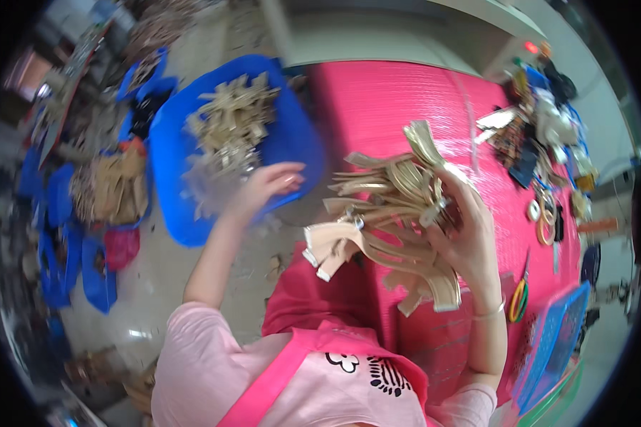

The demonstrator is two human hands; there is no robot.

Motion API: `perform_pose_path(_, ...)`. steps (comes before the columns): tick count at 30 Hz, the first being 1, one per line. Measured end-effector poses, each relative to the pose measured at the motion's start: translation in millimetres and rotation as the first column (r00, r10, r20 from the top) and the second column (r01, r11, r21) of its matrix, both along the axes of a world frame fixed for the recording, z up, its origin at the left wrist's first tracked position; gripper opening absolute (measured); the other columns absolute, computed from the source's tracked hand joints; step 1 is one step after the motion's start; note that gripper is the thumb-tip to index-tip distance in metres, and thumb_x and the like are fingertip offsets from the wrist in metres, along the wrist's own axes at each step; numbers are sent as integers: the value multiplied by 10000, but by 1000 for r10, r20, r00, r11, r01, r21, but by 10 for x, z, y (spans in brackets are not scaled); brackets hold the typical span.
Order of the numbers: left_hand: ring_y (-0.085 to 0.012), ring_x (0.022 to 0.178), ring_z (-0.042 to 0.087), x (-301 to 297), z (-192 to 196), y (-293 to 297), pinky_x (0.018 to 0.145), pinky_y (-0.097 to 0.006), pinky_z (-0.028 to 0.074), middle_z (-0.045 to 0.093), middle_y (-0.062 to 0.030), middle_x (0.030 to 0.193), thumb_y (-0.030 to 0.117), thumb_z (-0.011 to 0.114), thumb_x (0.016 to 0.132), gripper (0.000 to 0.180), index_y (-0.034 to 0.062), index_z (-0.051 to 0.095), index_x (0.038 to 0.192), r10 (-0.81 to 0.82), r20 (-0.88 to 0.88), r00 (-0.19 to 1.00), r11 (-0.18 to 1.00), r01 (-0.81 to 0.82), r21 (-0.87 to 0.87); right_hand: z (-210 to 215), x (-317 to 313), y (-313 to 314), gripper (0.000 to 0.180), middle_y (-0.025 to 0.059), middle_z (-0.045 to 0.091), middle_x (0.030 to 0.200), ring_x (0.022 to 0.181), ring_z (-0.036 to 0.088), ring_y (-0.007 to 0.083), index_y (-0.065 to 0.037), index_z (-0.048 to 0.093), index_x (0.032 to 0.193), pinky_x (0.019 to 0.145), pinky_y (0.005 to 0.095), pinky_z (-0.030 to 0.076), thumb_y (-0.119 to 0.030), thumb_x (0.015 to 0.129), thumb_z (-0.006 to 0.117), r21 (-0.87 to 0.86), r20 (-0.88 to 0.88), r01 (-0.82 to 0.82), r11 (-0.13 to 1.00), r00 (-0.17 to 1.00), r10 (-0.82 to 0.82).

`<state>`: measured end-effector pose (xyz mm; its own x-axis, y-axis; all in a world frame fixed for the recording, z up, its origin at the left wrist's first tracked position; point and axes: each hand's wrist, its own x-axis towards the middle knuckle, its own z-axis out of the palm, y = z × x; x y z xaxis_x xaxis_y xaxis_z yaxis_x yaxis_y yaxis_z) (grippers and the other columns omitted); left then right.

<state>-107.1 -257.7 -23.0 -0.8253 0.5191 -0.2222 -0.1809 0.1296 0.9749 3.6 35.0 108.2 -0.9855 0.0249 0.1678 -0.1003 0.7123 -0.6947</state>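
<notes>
Blue tub [303, 142] on the floor, left of the pink worktop [399, 107], holds a heap of tan strap pieces [228, 132]. Left hand [263, 188] reaches over the tub's near rim, fingers loosely curled; grip blurred, cannot tell if it holds anything. Right hand [463, 228], above the worktop, is clamped on a fanned bundle of tan straps [388, 206]. Scissors [520, 295] lie on the worktop right of that hand.

Open pink table [399, 107] across the middle and far part, free for passing. Crowded along the right edge by tool clutter [541, 142], tape rings [545, 217] and a small blue tray [559, 334]. Blocked on the left by the blue bin [299, 142] heaped with straps; bare floor [157, 277] below it.
</notes>
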Motion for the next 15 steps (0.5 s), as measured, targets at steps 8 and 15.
perform_pose_path(8, -108, 830, 555, 1423, -240, -2002, 711, -218, 417, 596, -50, 941, 170, 492, 846, 273, 47, 527, 1087, 711, -103, 696, 681, -717, -150, -926, -1353, -1669, 536, 147, 525, 999, 954, 501, 298, -95, 430, 1178, 794, 374, 421, -131, 662, 574, 347, -259, -391, 852, 834, 488)
perform_pose_path(15, -158, 901, 541, 946, -605, -1173, 810, -273, 410, 557, -86, 1021, 152, 519, 817, 285, 15, 524, 1067, 260, -334, 906, 912, -344, -223, -1204, -928, -1674, 363, 157, 533, 939, 846, 533, 329, -56, 518, 1066, 740, 374, 440, -132, 718, 588, 282, 71, -485, 828, 871, 486)
